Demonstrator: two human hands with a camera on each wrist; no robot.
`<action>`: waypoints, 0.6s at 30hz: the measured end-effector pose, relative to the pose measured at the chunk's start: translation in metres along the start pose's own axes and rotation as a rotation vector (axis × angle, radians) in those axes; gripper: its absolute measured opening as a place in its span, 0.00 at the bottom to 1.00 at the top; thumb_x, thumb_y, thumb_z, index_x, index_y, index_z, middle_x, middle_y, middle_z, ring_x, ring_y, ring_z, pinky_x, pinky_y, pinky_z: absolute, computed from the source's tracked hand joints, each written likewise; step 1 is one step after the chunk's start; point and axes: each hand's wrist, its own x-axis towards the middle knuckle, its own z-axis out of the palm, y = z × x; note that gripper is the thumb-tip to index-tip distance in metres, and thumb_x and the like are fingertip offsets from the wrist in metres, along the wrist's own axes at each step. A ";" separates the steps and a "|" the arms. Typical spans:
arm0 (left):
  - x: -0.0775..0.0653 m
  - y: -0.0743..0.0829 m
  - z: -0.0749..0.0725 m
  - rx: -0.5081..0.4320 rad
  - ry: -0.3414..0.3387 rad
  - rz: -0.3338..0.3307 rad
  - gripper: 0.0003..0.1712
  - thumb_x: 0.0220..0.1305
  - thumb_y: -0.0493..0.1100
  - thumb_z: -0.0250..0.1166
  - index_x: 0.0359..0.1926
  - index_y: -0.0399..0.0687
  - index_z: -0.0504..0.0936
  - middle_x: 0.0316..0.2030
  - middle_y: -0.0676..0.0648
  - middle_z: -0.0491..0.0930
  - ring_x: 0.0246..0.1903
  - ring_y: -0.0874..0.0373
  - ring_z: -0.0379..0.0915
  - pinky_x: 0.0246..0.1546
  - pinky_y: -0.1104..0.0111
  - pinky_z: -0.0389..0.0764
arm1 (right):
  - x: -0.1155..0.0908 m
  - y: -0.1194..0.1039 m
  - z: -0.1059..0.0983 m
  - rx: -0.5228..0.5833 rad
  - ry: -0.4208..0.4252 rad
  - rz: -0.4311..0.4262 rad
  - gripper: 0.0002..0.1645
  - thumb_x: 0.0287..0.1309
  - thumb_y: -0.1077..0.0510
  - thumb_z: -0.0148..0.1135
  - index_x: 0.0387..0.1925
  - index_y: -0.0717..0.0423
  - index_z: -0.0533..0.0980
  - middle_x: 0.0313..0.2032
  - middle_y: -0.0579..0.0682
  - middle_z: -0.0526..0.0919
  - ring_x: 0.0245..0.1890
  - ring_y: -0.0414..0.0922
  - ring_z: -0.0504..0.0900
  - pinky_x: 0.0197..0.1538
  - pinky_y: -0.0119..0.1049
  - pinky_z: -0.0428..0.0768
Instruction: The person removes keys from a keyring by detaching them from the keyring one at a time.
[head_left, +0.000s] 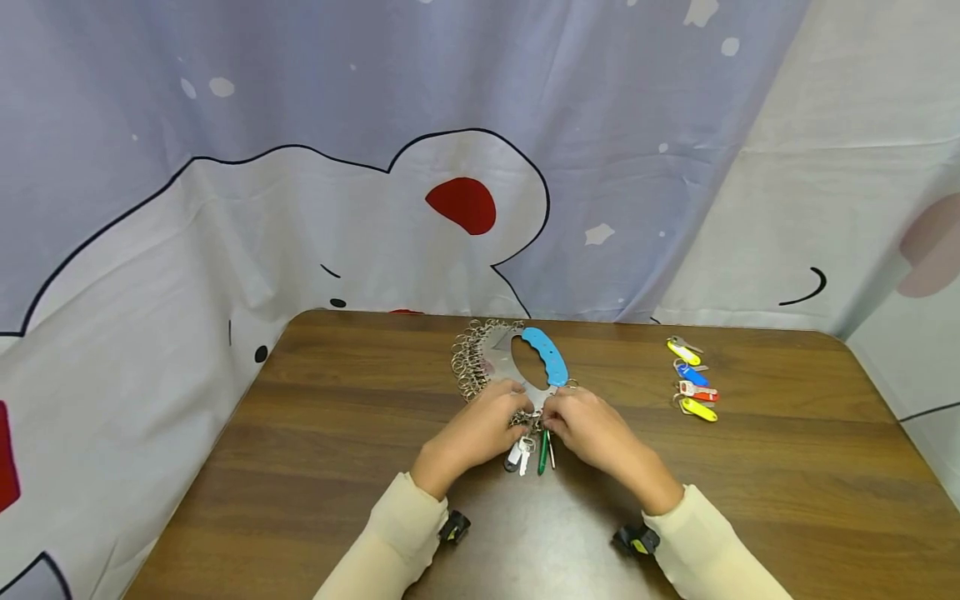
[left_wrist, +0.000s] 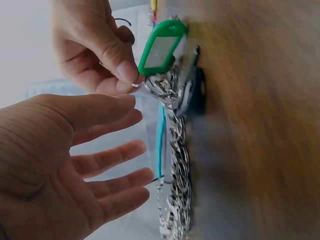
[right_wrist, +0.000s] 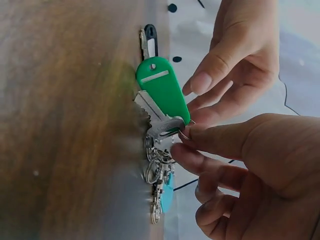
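Observation:
My right hand (head_left: pixel 592 427) pinches a thin key ring (right_wrist: pixel 185 134) between thumb and forefinger. From that ring hang a green key tag (right_wrist: pixel 162 87) and a silver key (right_wrist: pixel 156 117). My left hand (left_wrist: pixel 65 160) is beside it, its fingers spread and fairly straight, holding nothing. Between and beyond both hands lies a flat metal key holder with a blue grip (head_left: pixel 547 357). Its curved edge carries many small metal rings (head_left: pixel 467 362). A black-and-white key tag (right_wrist: pixel 151 41) with a key is near the left hand's side of the green tag.
On the right of the wooden table (head_left: pixel 787 467) lies a column of tagged keys: a yellow tag (head_left: pixel 683 352), a blue tag (head_left: pixel 692 374), a red tag (head_left: pixel 705 394) and another yellow tag (head_left: pixel 699 409). A patterned curtain (head_left: pixel 600 167) hangs behind the table's far edge.

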 end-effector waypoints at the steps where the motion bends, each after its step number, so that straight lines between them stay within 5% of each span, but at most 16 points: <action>1: 0.001 0.001 0.001 -0.007 -0.002 0.001 0.12 0.60 0.42 0.68 0.44 0.45 0.84 0.57 0.40 0.76 0.59 0.48 0.68 0.60 0.55 0.72 | 0.000 0.000 -0.001 0.001 0.000 0.005 0.07 0.51 0.62 0.69 0.24 0.50 0.79 0.25 0.42 0.78 0.29 0.43 0.76 0.36 0.42 0.78; 9: 0.013 0.004 0.007 -0.122 -0.026 -0.044 0.11 0.59 0.40 0.67 0.44 0.46 0.85 0.46 0.49 0.79 0.49 0.55 0.72 0.52 0.61 0.77 | 0.003 0.002 -0.007 0.037 0.015 0.060 0.05 0.55 0.61 0.68 0.26 0.49 0.80 0.22 0.42 0.80 0.25 0.42 0.75 0.30 0.42 0.76; 18: 0.025 -0.003 0.015 -0.205 0.059 -0.004 0.13 0.56 0.30 0.64 0.43 0.43 0.85 0.39 0.46 0.83 0.36 0.57 0.75 0.39 0.67 0.80 | 0.006 0.003 -0.009 0.091 0.045 0.061 0.03 0.57 0.61 0.67 0.29 0.52 0.81 0.24 0.45 0.82 0.24 0.41 0.75 0.29 0.41 0.78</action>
